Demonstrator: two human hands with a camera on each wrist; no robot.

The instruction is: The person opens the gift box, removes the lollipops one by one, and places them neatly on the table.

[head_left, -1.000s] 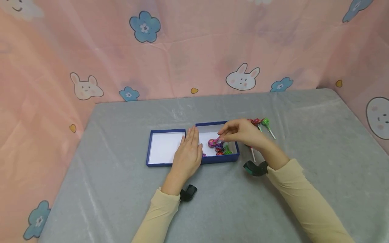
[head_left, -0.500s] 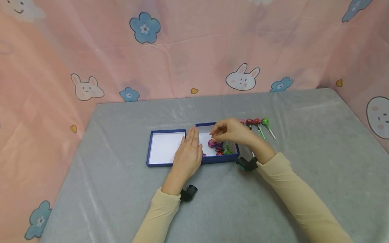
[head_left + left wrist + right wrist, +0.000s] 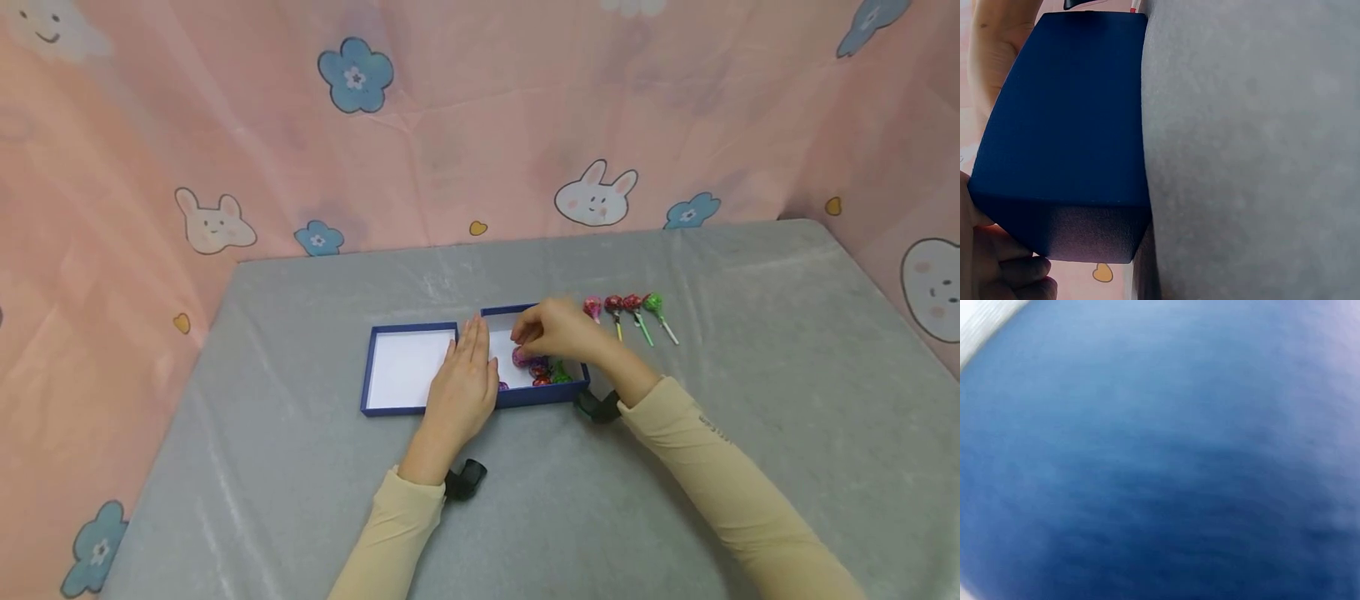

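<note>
Since a second ago, the right hand has slid toward nine o'clock over the blue box. Its fingers touch or almost touch the pink lolly inside; I can't tell if its grip is closed. Four more lollies lie on the counter at its two o'clock. The left hand, fingers straight, is at the box's nine o'clock, by the tray.

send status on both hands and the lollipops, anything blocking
Left hand, fingers straight, against blue box. Right hand at pink-wrapped lollipop inside, grip unclear. Four lollipops visible outside on grey tabletop; no obstruction seen.
</note>
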